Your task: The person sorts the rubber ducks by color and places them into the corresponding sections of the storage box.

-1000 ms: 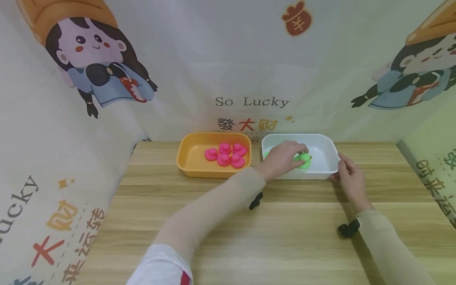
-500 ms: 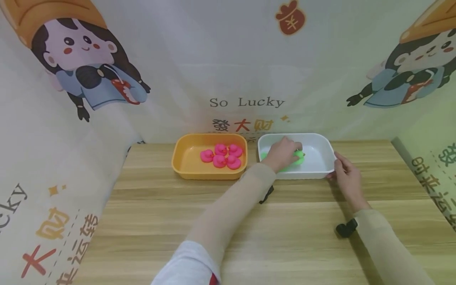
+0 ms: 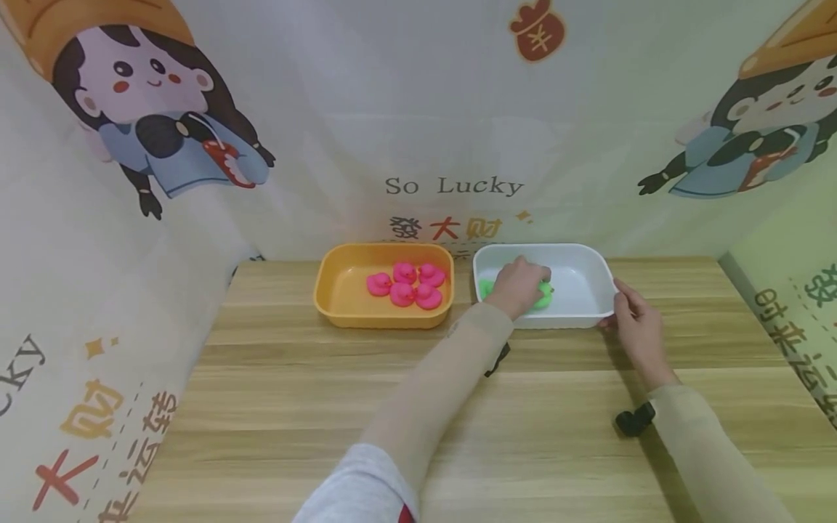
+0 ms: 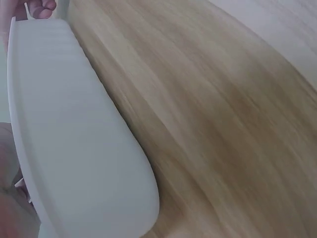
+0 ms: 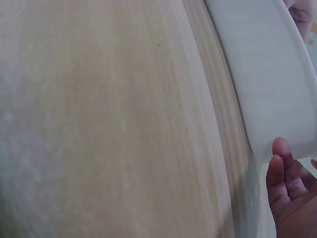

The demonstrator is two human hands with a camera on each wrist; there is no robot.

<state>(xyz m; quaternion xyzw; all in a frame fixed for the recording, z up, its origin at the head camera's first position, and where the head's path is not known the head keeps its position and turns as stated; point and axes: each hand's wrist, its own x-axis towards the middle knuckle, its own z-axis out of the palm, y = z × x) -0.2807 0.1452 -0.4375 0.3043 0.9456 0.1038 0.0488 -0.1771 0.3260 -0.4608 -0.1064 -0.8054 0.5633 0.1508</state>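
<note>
A white plastic tray (image 3: 588,280) stands at the right of the table's back, with several green toy ducks in its left half. My left hand (image 3: 519,285) reaches in over its front rim, fingers curled down on a green duck (image 3: 545,295) that is partly hidden beneath them. More green (image 3: 485,288) shows to the left of the hand. At the tray's right end, my right hand (image 3: 639,323) grips the rim, thumb on top. The right wrist view has its fingertips (image 5: 281,148) against the tray's outer wall. The left wrist view mostly shows the tray's side (image 4: 79,134).
An orange tray (image 3: 346,319) holding several pink toy ducks (image 3: 403,293) stands just left of the white one, with a narrow gap between. Both are on a wood-grain table (image 3: 294,407), close to a printed cloth backdrop (image 3: 314,160).
My left hand has shifted slightly left in the white tray, and its fingers cover more of the green duck. My right hand stays at the tray's end. The head view has shifted a little.
</note>
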